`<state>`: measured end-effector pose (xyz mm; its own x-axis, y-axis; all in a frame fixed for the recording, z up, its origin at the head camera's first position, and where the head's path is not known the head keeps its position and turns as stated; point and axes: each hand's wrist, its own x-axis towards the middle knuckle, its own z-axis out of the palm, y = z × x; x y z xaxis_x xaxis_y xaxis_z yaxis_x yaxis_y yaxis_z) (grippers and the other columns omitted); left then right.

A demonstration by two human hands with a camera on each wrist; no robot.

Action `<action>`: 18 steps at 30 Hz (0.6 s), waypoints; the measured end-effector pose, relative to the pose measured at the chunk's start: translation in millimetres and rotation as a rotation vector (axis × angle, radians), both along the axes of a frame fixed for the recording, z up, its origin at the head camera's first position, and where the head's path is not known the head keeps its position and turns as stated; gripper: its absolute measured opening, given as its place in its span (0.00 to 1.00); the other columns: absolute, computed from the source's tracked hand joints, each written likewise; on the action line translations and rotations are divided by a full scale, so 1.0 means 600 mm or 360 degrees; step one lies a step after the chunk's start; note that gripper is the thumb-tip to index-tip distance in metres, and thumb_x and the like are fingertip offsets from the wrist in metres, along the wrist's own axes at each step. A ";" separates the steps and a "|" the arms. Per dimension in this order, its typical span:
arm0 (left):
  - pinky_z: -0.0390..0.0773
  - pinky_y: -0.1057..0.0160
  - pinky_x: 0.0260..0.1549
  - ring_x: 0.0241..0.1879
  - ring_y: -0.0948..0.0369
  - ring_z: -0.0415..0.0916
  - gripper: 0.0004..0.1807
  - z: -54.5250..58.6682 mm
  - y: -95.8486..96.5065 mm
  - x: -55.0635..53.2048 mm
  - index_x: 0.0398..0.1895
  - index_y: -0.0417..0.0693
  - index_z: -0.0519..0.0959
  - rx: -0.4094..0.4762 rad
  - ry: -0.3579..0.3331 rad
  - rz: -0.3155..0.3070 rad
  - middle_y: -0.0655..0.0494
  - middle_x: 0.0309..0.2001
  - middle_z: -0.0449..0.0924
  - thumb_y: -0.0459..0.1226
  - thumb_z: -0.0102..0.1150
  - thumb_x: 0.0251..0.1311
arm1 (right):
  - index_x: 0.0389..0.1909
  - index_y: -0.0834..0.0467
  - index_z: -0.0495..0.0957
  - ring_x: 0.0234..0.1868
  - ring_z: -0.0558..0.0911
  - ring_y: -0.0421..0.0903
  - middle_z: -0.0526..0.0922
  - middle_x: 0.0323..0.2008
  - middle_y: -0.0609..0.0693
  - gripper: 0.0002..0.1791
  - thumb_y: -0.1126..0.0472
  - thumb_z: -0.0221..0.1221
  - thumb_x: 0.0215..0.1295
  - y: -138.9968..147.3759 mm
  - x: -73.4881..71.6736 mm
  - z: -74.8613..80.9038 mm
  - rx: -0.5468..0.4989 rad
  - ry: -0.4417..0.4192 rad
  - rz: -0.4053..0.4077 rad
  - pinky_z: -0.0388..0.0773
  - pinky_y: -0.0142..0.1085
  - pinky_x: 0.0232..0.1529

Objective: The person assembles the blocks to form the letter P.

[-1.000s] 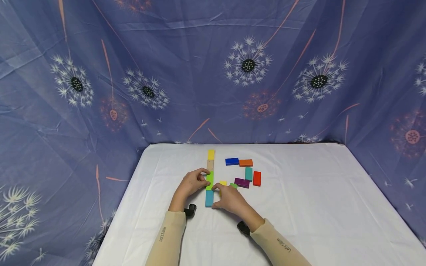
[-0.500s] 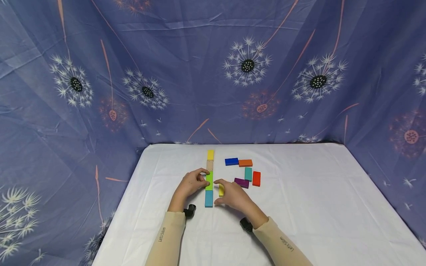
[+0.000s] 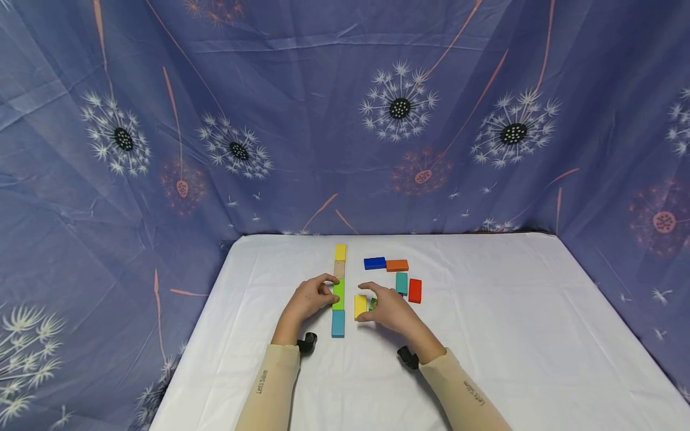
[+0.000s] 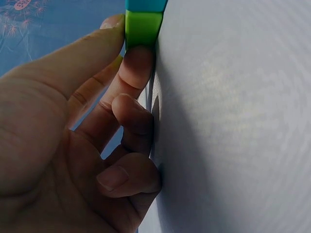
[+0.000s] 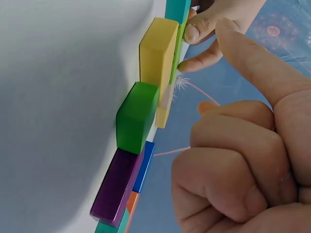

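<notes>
My left hand (image 3: 311, 296) holds the light green block (image 3: 339, 288) in a straight row, thumb and index finger against it. In the left wrist view, thumb and finger touch the green block (image 4: 143, 26) beside a blue one (image 4: 146, 5). The row also has a yellow block (image 3: 341, 251) and a plain wood block (image 3: 339, 269) at its far end, and a light blue block (image 3: 338, 324) at its near end. My right hand (image 3: 390, 308) hovers by a separate yellow block (image 3: 360, 306), thumb and index finger spread apart. A darker green block (image 5: 136, 116) stands beside that yellow block.
To the right lie a dark blue block (image 3: 374, 263), an orange block (image 3: 397, 265), a teal block (image 3: 401, 284) and a red block (image 3: 415, 291). A purple block (image 5: 116, 187) is mostly hidden behind my right hand in the head view. White cloth (image 3: 485, 335) covers the table.
My right hand has drawn away from the row's light blue block, moving right and slightly back, so the separate yellow block shows more fully. The left hand stays at the light green block.
</notes>
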<state>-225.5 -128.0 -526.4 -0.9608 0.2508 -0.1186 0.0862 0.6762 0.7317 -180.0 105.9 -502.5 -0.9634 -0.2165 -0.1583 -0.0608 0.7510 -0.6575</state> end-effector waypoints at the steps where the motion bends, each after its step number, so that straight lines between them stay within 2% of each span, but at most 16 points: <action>1: 0.74 0.58 0.42 0.29 0.62 0.75 0.21 0.000 0.000 0.000 0.58 0.56 0.83 0.0002 0.0002 -0.0002 0.62 0.30 0.84 0.41 0.75 0.63 | 0.70 0.46 0.78 0.56 0.82 0.57 0.90 0.52 0.52 0.42 0.49 0.82 0.52 0.002 -0.001 -0.001 -0.0002 -0.0004 0.0001 0.81 0.59 0.55; 5: 0.73 0.58 0.41 0.29 0.62 0.75 0.21 -0.001 0.000 0.000 0.58 0.57 0.83 -0.0001 -0.0003 0.0004 0.61 0.30 0.84 0.41 0.75 0.63 | 0.70 0.47 0.78 0.55 0.82 0.56 0.90 0.50 0.51 0.43 0.49 0.82 0.51 0.007 -0.005 -0.005 0.0006 -0.0018 0.0012 0.80 0.58 0.54; 12: 0.73 0.59 0.41 0.30 0.61 0.74 0.21 -0.001 0.001 0.000 0.59 0.57 0.83 -0.0007 -0.0031 0.0027 0.60 0.30 0.83 0.41 0.75 0.62 | 0.69 0.48 0.79 0.60 0.81 0.56 0.84 0.65 0.54 0.43 0.51 0.83 0.50 0.010 -0.010 -0.020 0.0033 -0.0071 -0.0007 0.78 0.60 0.61; 18: 0.73 0.59 0.41 0.30 0.61 0.74 0.21 0.001 0.002 -0.001 0.59 0.57 0.83 -0.0011 -0.0043 0.0033 0.60 0.31 0.83 0.41 0.75 0.63 | 0.67 0.51 0.80 0.57 0.81 0.53 0.84 0.63 0.56 0.40 0.53 0.82 0.51 0.010 -0.012 -0.033 0.0020 -0.0091 -0.0017 0.78 0.61 0.64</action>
<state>-226.0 -126.8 -526.1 -0.9621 0.2300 -0.1465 0.0522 0.6827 0.7289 -187.3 112.1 -522.1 -0.9549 -0.2042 -0.2157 -0.0156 0.7597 -0.6501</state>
